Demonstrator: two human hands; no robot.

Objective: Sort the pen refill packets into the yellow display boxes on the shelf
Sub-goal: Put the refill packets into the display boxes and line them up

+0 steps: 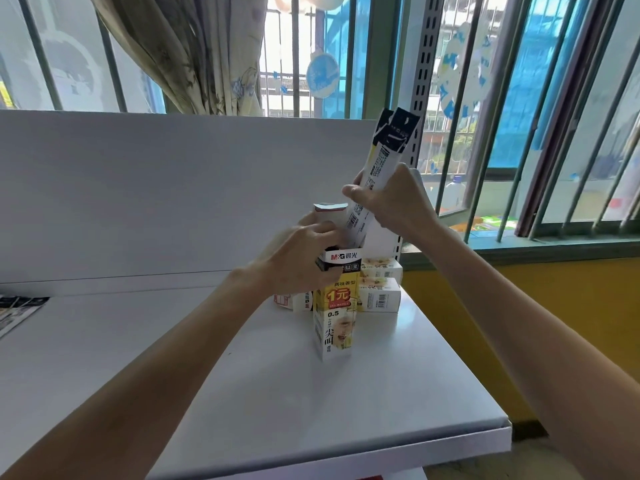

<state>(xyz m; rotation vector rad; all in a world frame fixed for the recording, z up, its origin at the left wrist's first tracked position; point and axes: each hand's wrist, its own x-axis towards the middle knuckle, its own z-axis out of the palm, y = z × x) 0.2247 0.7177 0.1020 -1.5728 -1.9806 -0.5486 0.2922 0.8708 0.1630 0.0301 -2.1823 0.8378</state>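
Loading step: right hand [388, 199] clamped on a bundle of pen refill packets [375, 174], lower ends entering the upright yellow display box [334, 320] on the white shelf [277, 393]; left hand [301, 258] closed round the box top, steadying. Next: slide straight down. Nearby: stacked boxes [379, 289] just behind, curtain [194, 46], nothing obstructing

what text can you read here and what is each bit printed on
"M&G 晨光": white band at the top of the upright yellow display box steadied by the left hand
"1元": red, on the box's yellow panel
"0.5": below that, same box
"尖叫": lower front of the box
Refill packets in the right hand: barcode and fine print, too small to read
Stacked boxes behind: print too blurred to read
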